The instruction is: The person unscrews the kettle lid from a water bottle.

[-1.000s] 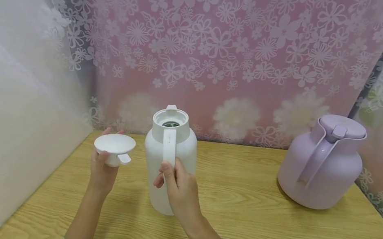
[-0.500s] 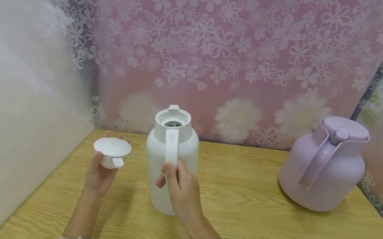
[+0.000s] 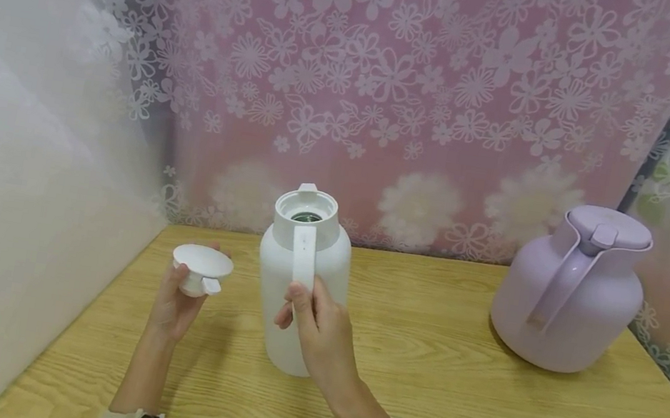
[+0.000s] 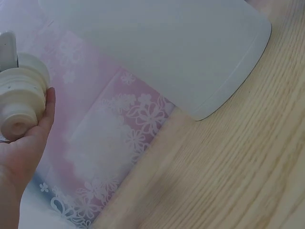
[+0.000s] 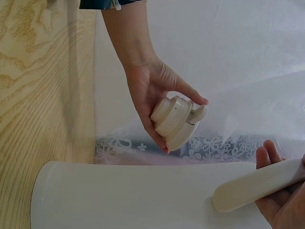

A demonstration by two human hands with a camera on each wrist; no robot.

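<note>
A white thermos jug (image 3: 301, 262) stands upright on the wooden table with its mouth uncovered. Around its handle (image 3: 304, 255) my right hand (image 3: 324, 326) curls, the thumb along the near side. To the left of the jug, my left hand (image 3: 174, 304) holds the white lid (image 3: 203, 262) in the air, thumb on one side and fingers on the other. The right wrist view shows the stepped underside of the lid (image 5: 171, 119) between thumb and fingers. In the left wrist view, the lid (image 4: 21, 95) is at the left edge, apart from the jug body (image 4: 181, 47).
A lilac thermos jug (image 3: 569, 294) with its lid on stands at the right of the wooden table (image 3: 411, 394). Behind the table hangs a pink flowered curtain (image 3: 390, 102). A pale wall or sheet (image 3: 19, 191) rises along the left side.
The lid in my left hand has come down slightly and tilted a little differently. My right hand stays on the jug's handle; the whole scene shifts slightly right in view.
</note>
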